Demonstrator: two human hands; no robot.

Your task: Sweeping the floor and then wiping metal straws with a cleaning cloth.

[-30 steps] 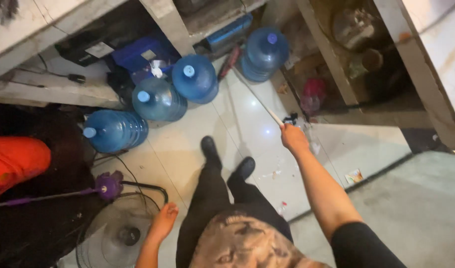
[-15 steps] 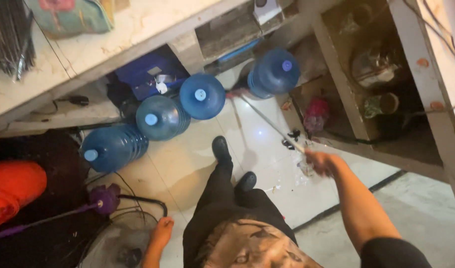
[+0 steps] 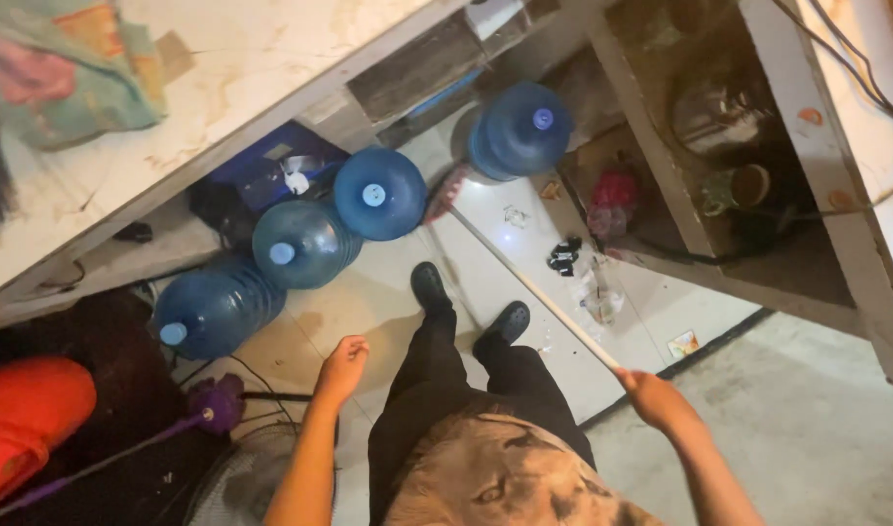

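A long pale broom handle (image 3: 534, 287) runs on a slant from the right hand (image 3: 651, 397) across the white tiled floor (image 3: 369, 312) to a reddish brush head (image 3: 445, 193), which lies on the tiles between two of the water jugs. The handle is thin and straight, light in colour, and passes just to the right of the person's black shoes (image 3: 466, 304).

The right hand is closed around the near end of the handle, arm stretched forward and slightly outward. The left hand (image 3: 341, 368) hangs free over the floor with the fingers loosely curled, holding nothing; its forearm comes up from the bottom edge.

Four big blue water jugs stand or lie on the floor. One (image 3: 213, 310) lies at the left with its pale cap pointing outward, two (image 3: 300, 244) (image 3: 379, 193) sit side by side in the middle beneath the bench (image 3: 232, 88), and a fourth (image 3: 520, 130) stands apart further back.

A dark blue box (image 3: 261, 170) sits under the bench behind the middle jugs. A small flat card (image 3: 683, 343) lies on the tiles at the edge of the grey concrete floor, and clear wrapper scraps (image 3: 595, 292) and a small black object (image 3: 563, 255) lie near the handle. An orange bag (image 3: 23, 419) lies at the far left, with a purple mop (image 3: 213, 404) beside it.
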